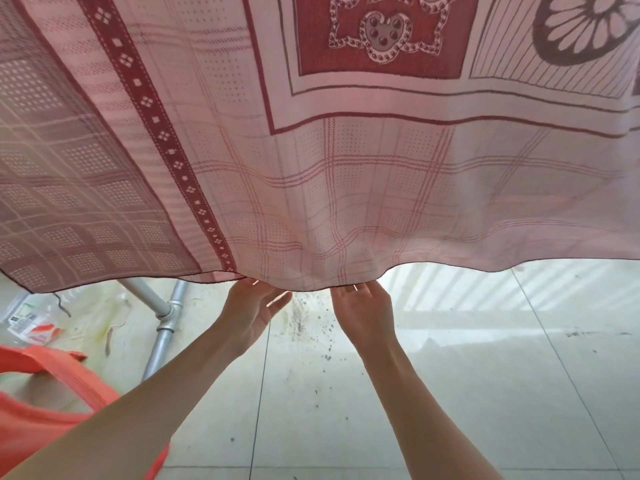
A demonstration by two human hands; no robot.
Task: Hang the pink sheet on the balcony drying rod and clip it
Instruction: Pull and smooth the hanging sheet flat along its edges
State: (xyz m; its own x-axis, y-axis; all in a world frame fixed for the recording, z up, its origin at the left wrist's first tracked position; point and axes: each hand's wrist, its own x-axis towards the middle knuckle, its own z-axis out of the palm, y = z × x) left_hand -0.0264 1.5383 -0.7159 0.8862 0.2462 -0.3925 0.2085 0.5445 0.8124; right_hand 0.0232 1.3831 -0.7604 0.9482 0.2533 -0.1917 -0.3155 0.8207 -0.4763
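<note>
Bare forearms, bare hands (pixel 256 306), loose coral-orange garment (pixel 41 417).

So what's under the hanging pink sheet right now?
Below the pink sheet hem: both hands, left hand and right hand, fingertips hidden behind the edge; a grey metal pipe frame; pale floor tiles with dark specks. The drying rod and any clips are covered or out of view.

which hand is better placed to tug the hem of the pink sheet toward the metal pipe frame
Left, probably. The left hand already meets the hem of the pink patterned sheet on the side nearer the grey metal pipe frame. The right hand sits farther away.
</note>
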